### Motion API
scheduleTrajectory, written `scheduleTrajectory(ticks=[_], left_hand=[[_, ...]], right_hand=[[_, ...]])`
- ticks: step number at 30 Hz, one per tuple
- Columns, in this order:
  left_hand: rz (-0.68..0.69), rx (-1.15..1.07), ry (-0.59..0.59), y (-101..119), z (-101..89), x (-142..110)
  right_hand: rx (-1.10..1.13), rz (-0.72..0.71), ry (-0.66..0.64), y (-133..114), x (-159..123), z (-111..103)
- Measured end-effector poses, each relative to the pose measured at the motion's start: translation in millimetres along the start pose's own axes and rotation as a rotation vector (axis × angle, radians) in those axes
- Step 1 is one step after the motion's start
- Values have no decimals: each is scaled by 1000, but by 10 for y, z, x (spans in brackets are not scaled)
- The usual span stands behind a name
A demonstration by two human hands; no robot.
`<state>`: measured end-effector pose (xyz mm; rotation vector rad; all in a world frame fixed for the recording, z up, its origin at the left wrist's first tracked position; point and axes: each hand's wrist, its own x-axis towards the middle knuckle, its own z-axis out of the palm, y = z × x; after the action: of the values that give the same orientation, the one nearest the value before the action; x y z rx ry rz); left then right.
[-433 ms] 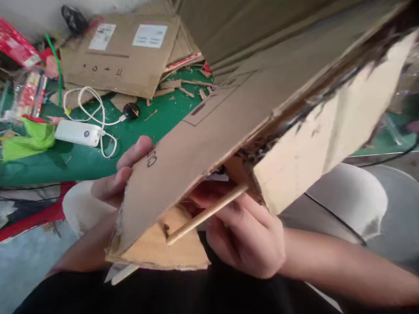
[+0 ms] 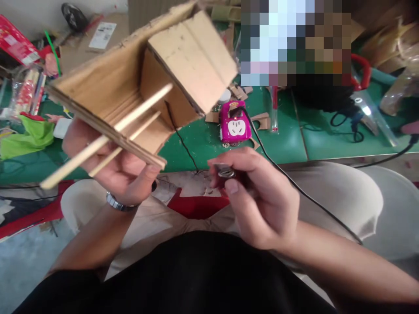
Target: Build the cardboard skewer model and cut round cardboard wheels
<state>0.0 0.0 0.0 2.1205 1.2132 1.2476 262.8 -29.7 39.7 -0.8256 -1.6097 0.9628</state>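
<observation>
One bright green cloth lies farthest left on the green tabletop, near one white plastic case mostly covered by the left hand. That hand grips a wall of one open brown cardboard box, thumb over its edge, holding it tilted above the tabletop and blocking the view behind. Two sticks cross that wall: one thick pale wooden stick and one thin pale wooden stick. Rightward sits one magenta plastic socket block; one black cable runs from it past the right hand, whose thumb and fingers pinch one small dark piece with a shiny metal loop, unidentifiable.
</observation>
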Motion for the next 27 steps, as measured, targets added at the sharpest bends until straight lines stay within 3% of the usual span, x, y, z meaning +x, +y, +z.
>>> scheduleTrajectory(ticks=[4,7,11,14,22,27], left_hand=[[108,-69,394,-27,71,185],[160,-76,502,-48,81,262],[180,-175,462,-87,78,245],[106,-231,425,-73,83,200],[125,-236,420,-74,-25,236],[147,-177,430,-129,-125,268]], right_hand=[[6,77,55,62,80,-76],[-86,95,-63,89,142,-85],[-136,160,-298,133,142,4],[-86,228,-440,164,94,107],[143,347,-559,106,55,172],[267,228,-604,18,109,112]])
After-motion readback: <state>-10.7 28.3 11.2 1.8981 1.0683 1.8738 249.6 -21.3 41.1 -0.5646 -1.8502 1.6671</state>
